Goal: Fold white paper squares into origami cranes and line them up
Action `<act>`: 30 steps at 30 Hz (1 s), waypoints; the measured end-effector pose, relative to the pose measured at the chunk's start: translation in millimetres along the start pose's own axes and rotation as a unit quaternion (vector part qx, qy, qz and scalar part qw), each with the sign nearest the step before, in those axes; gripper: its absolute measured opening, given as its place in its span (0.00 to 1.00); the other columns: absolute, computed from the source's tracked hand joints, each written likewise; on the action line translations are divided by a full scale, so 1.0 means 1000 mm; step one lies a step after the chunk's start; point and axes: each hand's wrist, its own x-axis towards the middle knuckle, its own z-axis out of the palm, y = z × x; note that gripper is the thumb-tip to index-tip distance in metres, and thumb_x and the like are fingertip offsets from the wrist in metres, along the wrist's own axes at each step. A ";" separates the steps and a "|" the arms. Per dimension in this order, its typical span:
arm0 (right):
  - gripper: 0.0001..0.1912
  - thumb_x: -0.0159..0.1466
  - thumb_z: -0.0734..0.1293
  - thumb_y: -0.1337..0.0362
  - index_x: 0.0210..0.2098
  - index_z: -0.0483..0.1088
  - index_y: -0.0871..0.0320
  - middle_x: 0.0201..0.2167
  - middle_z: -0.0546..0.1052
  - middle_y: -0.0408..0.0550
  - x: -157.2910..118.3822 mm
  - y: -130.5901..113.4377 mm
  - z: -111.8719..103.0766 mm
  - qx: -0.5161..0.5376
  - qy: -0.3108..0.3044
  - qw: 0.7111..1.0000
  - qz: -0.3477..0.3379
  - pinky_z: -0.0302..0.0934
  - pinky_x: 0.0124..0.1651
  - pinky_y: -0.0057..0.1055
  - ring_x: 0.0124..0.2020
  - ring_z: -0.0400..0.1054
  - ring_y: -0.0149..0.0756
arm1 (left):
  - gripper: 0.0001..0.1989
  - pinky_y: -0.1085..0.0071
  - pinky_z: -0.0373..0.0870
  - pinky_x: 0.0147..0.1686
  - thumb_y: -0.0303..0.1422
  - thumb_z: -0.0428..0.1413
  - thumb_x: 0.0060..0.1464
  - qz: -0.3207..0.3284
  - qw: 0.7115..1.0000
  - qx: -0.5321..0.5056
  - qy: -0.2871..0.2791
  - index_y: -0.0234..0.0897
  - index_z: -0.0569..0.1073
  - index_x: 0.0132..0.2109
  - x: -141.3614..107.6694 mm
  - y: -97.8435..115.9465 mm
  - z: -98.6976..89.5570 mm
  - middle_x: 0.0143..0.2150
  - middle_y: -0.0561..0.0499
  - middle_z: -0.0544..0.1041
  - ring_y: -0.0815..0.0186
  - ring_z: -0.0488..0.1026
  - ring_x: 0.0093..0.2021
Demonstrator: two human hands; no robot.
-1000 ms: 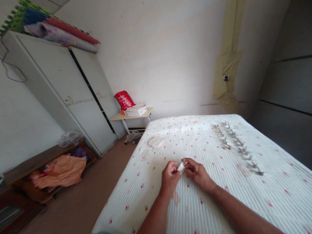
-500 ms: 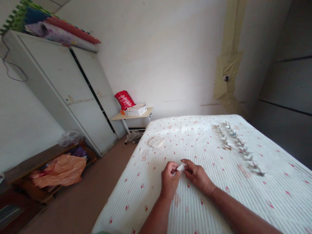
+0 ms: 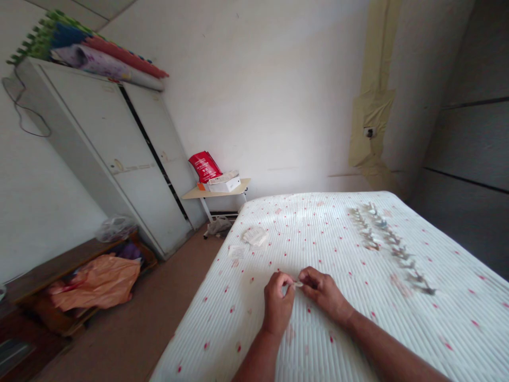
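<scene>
A small whitish piece of folded paper (image 3: pixel 297 284) is pinched between my two hands, above the spotted white bed cover (image 3: pixel 318 329). My left hand (image 3: pixel 279 297) grips its left end with thumb and forefinger. On the other side, my right hand (image 3: pixel 323 289) pinches its right end, the fingers curled. To the right, small folded paper figures (image 3: pixel 393 241) stand in two slanting rows. Thin round papers (image 3: pixel 255 236) lie piled at the left of the bed, with a printed slip (image 3: pixel 237 252) beside them.
Behind the bed's left corner, a small table (image 3: pixel 193 193) bears a red bag (image 3: pixel 204 166) and a white box (image 3: pixel 225 184). A grey cabinet (image 3: pixel 99 143) stands at the left, near a low wooden shelf (image 3: pixel 59 260) with an orange cloth (image 3: pixel 99 281).
The paper between my fingers looks narrower and flatter than before. The view has tilted slightly, so the room and both hands appear a little lower.
</scene>
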 end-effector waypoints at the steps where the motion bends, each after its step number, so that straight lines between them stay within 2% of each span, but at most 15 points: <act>1: 0.01 0.55 0.60 0.68 0.29 0.62 0.58 0.21 0.64 0.38 0.000 0.000 0.000 -0.004 -0.003 1.000 -0.007 0.53 0.27 0.23 0.23 0.58 0.27 | 0.08 0.73 0.64 0.36 0.20 0.47 0.41 0.006 1.000 -0.005 -0.001 0.37 0.65 0.26 0.000 0.001 0.000 0.28 0.53 0.71 0.68 0.68 0.33; 7: 0.07 0.55 0.59 0.71 0.31 0.66 0.57 0.25 0.69 0.41 -0.003 0.001 0.001 -0.044 -0.005 0.998 -0.048 0.57 0.31 0.24 0.26 0.63 0.29 | 0.09 0.73 0.64 0.37 0.19 0.47 0.40 0.001 1.000 -0.029 0.001 0.37 0.65 0.25 0.000 0.002 -0.001 0.29 0.52 0.71 0.67 0.69 0.34; 11: 0.16 0.53 0.58 0.74 0.40 0.67 0.57 0.33 0.71 0.45 -0.003 -0.004 0.000 -0.038 0.000 0.997 -0.065 0.61 0.35 0.26 0.31 0.66 0.30 | 0.09 0.73 0.64 0.38 0.19 0.47 0.41 0.000 1.000 -0.027 -0.004 0.37 0.65 0.26 -0.001 0.000 -0.001 0.29 0.52 0.71 0.67 0.69 0.34; 15: 0.26 0.49 0.57 0.78 0.44 0.68 0.54 0.46 0.68 0.50 -0.003 -0.009 -0.001 -0.030 -0.027 0.994 -0.102 0.62 0.39 0.27 0.42 0.65 0.34 | 0.08 0.74 0.63 0.35 0.19 0.47 0.40 -0.010 1.000 -0.011 -0.006 0.37 0.64 0.24 -0.001 0.001 0.000 0.26 0.54 0.69 0.68 0.67 0.31; 19: 0.28 0.47 0.57 0.80 0.45 0.68 0.55 0.50 0.65 0.51 -0.003 -0.008 -0.001 -0.040 -0.038 0.993 -0.108 0.62 0.43 0.29 0.54 0.58 0.39 | 0.07 0.76 0.61 0.32 0.20 0.47 0.38 -0.031 0.999 -0.009 -0.014 0.37 0.64 0.24 0.000 0.003 0.000 0.23 0.56 0.67 0.69 0.66 0.29; 30: 0.20 0.50 0.59 0.78 0.40 0.68 0.56 0.45 0.67 0.51 -0.003 -0.005 0.001 -0.031 -0.039 0.993 -0.109 0.62 0.44 0.28 0.45 0.64 0.34 | 0.05 0.78 0.59 0.28 0.22 0.49 0.41 -0.051 0.997 -0.033 -0.039 0.36 0.63 0.24 0.000 0.001 0.001 0.22 0.57 0.65 0.72 0.63 0.26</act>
